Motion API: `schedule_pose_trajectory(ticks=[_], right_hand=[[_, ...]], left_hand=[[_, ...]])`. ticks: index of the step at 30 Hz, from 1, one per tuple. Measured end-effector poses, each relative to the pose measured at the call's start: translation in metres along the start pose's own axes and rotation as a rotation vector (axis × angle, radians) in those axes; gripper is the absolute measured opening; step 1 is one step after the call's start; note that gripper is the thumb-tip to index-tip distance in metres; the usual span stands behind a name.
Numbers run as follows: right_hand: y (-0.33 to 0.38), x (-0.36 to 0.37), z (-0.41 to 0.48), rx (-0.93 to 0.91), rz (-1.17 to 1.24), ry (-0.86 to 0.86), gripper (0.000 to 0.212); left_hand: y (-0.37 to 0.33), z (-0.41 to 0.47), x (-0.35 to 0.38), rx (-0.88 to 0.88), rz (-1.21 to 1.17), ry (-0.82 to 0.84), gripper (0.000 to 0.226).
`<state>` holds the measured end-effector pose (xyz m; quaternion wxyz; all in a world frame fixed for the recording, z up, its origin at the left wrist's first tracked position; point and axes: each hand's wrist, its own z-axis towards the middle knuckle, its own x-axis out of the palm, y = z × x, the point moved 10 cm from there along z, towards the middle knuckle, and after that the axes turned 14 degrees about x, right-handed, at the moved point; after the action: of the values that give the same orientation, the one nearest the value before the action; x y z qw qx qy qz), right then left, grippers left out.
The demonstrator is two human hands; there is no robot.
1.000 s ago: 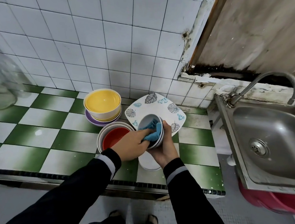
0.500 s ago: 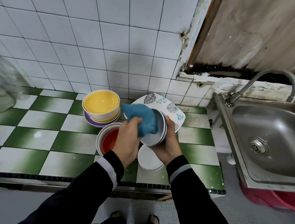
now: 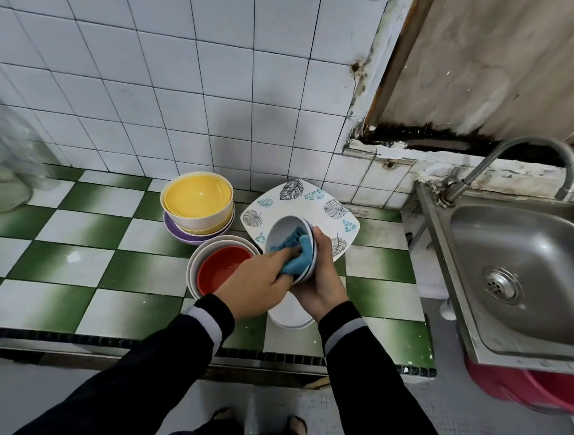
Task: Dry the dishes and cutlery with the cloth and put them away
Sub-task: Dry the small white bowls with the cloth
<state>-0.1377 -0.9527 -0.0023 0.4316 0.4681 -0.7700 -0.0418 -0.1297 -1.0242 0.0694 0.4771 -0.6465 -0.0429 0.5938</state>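
Over the green-and-white counter (image 3: 68, 268), the right hand (image 3: 323, 285) cups a white bowl (image 3: 284, 229) tilted on its side, fingers curled round its rim. The left hand (image 3: 256, 283) grips a blue cloth (image 3: 298, 257) pushed inside the bowl. To the left sit a red bowl (image 3: 221, 269) and, farther back, a yellow bowl (image 3: 194, 198). A leaf-print plate (image 3: 317, 206) lies just beyond the hands.

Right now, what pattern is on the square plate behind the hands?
The square cream plate carries grey and teal leaf prints, clearest in the head view.
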Motion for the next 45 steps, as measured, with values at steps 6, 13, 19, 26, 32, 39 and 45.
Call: schedule_pose_trajectory(ticks=[6,13,19,26,32,39,45], right_hand=[[0.016,-0.002,-0.001,-0.033,-0.024,-0.022,0.042],[0.013,0.003,-0.006,0.046,-0.139,0.001,0.054],[-0.013,-0.023,0.001,0.173,0.019,0.0,0.064],[0.003,-0.009,-0.011,0.053,0.226,0.082,0.072],[0.033,-0.007,-0.024,-0.125,0.323,0.167,0.061],[0.052,0.001,-0.043,-0.367,0.128,0.008,0.012],[0.045,0.024,-0.046,-0.456,-0.477,-0.155,0.021]], left_hand=[[-0.001,-0.004,-0.001,-0.05,-0.271,-0.056,0.032],[0.012,-0.01,-0.008,-0.128,-0.308,-0.266,0.031],[0.022,-0.012,-0.005,-0.383,-1.268,-0.52,0.047],[0.048,-0.025,0.009,-0.532,-1.574,-0.604,0.063],[0.068,-0.036,0.006,-0.579,-1.432,-0.694,0.036],[0.048,-0.049,-0.034,-0.398,-0.707,-0.952,0.021],[-0.016,0.002,-0.021,0.207,-0.215,-0.456,0.048]])
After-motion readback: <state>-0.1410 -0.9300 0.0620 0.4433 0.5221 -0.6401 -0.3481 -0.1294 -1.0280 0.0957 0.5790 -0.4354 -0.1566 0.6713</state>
